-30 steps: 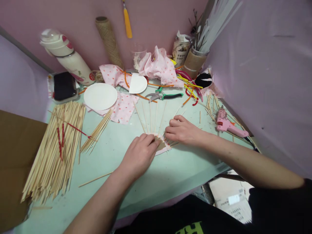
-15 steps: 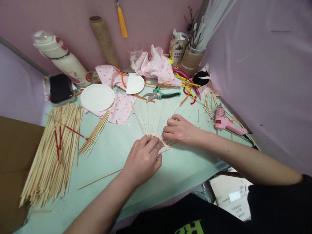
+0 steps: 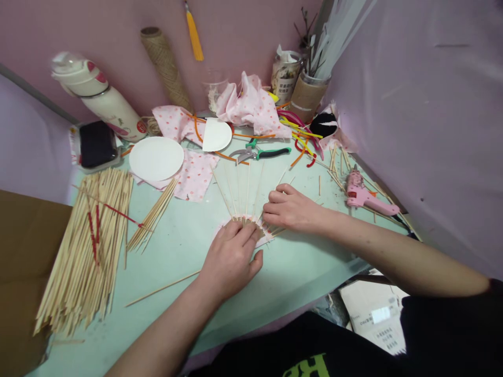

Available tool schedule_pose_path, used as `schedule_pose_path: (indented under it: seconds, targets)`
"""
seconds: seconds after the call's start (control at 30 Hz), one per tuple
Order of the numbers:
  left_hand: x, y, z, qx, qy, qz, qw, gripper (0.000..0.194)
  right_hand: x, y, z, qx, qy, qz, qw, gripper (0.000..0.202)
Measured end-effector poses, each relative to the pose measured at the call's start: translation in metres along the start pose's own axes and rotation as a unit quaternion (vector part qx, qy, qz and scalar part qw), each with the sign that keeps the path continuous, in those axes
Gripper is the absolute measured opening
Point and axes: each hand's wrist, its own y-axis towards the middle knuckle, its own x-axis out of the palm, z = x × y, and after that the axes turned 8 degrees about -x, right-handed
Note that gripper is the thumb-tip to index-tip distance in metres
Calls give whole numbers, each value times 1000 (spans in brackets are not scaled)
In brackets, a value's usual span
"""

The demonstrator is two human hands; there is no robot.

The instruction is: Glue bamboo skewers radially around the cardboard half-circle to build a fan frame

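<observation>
A fan-shaped piece of thin bamboo sticks spreads out on the table, its base made of brown card and dotted pink-and-white cloth. My left hand lies over this base, fingers flat on it and thumb spread to the side. It hides much of the card. My right hand is closed at the fan's right side, its curled fingers pinching a bamboo stick whose tip sticks out above them. More sticks on that side are partly covered by the right hand.
Left of the fan lie a large pile of bamboo sticks, a smaller bunch and a paper plate. Pruning shears and dotted cloth are behind. A pink glue gun rests at right; a cardboard box stands at far left.
My left thumb has spread a little farther from the fan's base. The right hand keeps its grip in nearly the same place, and the view has shifted slightly.
</observation>
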Motion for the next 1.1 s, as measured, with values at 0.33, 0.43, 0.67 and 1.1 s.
schedule_pose_path:
  seconds: [0.33,0.43,0.67,1.1]
  targets:
    - [-1,0,2,2,25,-2,1000,31,0,-3,-1,4,-9,-12,1000,21]
    - [-1,-1,2,4,38,1,999,31,0,-5,-1,8,-10,-11,1000,20]
    - [-1,-1,4,11,66,10,998,30,-3,-10,-3,26,5,-23,999,16]
    - [0,-2,6,7,66,44,997,30,-27,-43,14,488,-21,193,851,18]
